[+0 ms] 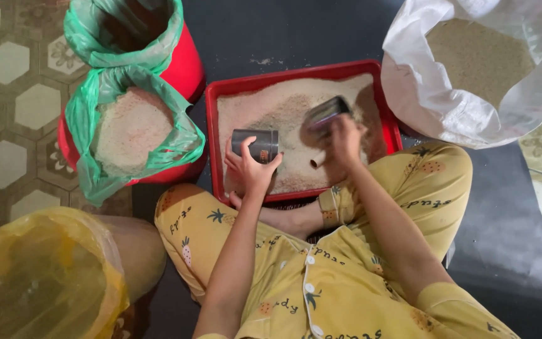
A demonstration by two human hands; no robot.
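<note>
The person wears a matching yellow pyjama set (pixel 321 282) of thin, soft-looking cloth, printed all over with small pineapples, green palm trees and dark cursive lettering. The top closes down the front with a row of white round buttons (pixel 309 288) (four show in the head view). Its sleeves are short, ending near the shoulder. The trousers (pixel 434 182) are cut from the same print. Both forearms are bare.
</note>
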